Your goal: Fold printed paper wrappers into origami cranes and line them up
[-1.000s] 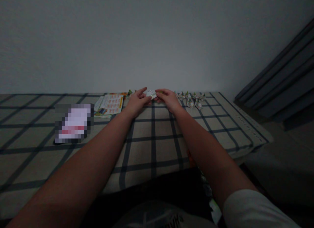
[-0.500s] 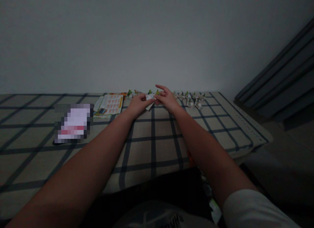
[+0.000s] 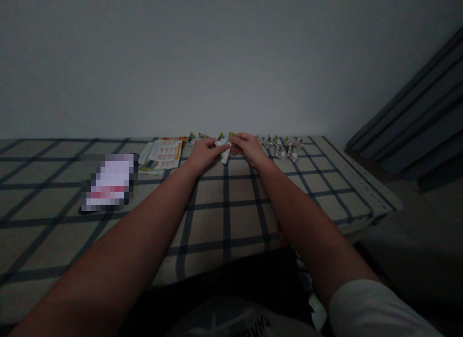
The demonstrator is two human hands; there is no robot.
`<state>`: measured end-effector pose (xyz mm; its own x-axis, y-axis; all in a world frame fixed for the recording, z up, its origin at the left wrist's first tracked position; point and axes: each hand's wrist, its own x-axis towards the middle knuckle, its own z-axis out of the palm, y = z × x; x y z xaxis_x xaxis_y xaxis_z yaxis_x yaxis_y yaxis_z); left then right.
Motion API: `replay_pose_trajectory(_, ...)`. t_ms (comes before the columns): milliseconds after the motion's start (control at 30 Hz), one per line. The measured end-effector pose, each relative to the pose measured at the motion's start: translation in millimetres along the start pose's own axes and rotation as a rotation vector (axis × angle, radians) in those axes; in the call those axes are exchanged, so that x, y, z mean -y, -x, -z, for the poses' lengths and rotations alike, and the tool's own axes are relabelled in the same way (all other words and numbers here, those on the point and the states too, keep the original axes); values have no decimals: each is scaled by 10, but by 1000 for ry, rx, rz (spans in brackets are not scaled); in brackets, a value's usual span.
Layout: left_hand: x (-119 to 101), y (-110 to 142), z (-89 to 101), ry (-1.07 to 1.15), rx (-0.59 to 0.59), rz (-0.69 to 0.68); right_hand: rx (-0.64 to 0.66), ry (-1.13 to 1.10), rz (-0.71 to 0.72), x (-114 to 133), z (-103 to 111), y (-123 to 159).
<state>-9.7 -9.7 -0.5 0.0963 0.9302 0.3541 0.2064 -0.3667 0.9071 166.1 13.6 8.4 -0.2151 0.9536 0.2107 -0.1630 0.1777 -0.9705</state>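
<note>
At far left, a blurred-out phone-like device point(image 3: 112, 180), laid flat and slightly aslant on the checked cloth point(image 3: 242, 221), presumably for viewing without a hand on it. Next to the right, printed sheets point(image 3: 165, 154), overlapping and flat, probably for easy reach beside the left arm.

Then the left hand point(image 3: 202, 154), thumb over the folded paper point(image 3: 224, 157), clamped on it, judged to be steadying it. Folded paper located between both hands, near the wall point(image 3: 231, 62), narrow end pointing toward the wearer. At its right edge, the right hand point(image 3: 249, 147), thumb and fingertips close together, likely for fine control; cannot tell for certain whether closed on the paper or only touching. Forearms spread either side, apparently for an open line of sight. Farther right, small folded paper pieces point(image 3: 282, 151), set close together beyond the right hand, seemingly to spare the working spot. At far right, a dark curtain point(image 3: 415, 119).

Count, left to right: device, one; printed sheets, at least two, exact number hidden by overlap; small folded pieces by the left hand, about two; folded paper in hand, one; green-tipped pieces point(image 3: 221, 135) just behind it, apparently two; small pieces beyond the right hand, about seven, uncertain through dimness and overlap; hands, two.
</note>
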Motion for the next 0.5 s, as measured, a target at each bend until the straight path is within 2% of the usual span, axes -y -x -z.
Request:
replay_pose_trajectory(300, 1, 4, 3, 43, 82, 55, -29, 28, -3, 24, -22, -6)
replay_pose_trajectory(500, 59, -37, 9, 46, 34, 37, 27, 23, -50, 13, -27, 4)
